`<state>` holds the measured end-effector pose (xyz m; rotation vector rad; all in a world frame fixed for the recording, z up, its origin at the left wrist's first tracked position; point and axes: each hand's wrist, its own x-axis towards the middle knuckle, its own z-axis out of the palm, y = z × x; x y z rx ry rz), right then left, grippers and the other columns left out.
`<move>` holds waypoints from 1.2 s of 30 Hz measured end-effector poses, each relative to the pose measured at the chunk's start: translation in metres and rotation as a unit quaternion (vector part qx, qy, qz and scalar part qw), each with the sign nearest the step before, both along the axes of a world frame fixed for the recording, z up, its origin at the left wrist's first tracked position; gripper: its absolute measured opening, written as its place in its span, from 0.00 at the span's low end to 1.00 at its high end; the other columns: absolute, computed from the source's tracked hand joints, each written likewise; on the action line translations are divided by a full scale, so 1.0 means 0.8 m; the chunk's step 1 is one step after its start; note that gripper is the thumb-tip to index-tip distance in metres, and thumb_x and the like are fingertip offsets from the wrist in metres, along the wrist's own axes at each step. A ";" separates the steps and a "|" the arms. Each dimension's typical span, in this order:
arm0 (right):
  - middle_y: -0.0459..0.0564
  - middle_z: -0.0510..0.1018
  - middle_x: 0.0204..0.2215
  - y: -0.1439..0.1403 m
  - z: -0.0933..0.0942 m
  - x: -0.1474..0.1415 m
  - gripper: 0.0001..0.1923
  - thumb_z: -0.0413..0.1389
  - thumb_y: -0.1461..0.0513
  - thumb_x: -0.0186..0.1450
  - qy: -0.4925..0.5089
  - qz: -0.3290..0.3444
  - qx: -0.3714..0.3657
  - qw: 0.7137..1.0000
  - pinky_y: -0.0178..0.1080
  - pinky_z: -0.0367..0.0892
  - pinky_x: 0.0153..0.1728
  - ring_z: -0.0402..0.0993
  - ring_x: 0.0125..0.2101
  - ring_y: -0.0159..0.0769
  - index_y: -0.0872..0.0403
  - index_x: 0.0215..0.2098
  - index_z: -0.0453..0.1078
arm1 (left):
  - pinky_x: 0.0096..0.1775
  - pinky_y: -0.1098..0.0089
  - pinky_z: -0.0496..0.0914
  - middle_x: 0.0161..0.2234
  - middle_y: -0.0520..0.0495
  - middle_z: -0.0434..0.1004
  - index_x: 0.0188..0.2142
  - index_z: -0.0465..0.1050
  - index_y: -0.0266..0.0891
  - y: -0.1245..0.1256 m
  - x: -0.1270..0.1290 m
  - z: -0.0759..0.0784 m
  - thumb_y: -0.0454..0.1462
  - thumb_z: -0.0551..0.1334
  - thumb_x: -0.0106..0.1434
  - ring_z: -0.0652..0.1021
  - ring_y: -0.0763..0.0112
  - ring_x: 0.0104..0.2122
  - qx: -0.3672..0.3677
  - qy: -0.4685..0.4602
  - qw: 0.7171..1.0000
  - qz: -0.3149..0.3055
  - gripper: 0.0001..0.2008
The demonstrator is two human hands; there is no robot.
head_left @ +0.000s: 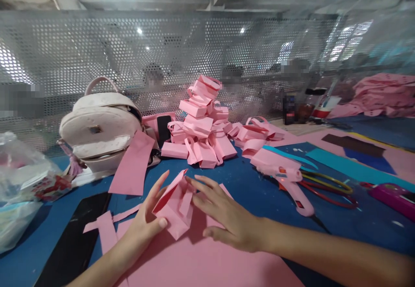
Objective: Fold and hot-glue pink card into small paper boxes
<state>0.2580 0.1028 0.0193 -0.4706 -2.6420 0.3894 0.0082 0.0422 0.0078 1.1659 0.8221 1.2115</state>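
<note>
In front of me is a small folded pink paper bag (177, 220), tilted above a large pink sheet (207, 263). My left hand (147, 222) holds the bag from its left side, with the thumb across the near face and the fingers behind. At the bag's right side, my right hand (231, 222) has its fingers stretched out and apart. Its fingertips are at the upper edge of the bag; whether they press on it I cannot tell. Narrow pink paper strips (105, 228) lie left of my left hand.
Behind the bag rises a pile of pink paper bags (199, 125). A pink glue gun (287, 176) lies to the right, near coloured wire loops (330, 185). On the left are a white backpack (100, 118), a black slab (78, 231) and a plastic bag (19, 161). A perforated metal screen (194, 40) stands behind.
</note>
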 end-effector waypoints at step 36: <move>0.44 0.36 0.75 0.003 -0.006 0.000 0.30 0.38 0.45 0.76 0.036 0.007 0.000 0.999 0.59 0.49 0.67 0.33 0.71 0.46 0.33 0.73 0.36 | 0.64 0.52 0.62 0.70 0.43 0.58 0.70 0.53 0.55 0.001 -0.001 0.001 0.54 0.73 0.55 0.58 0.43 0.69 0.000 -0.037 0.999 -0.019 0.48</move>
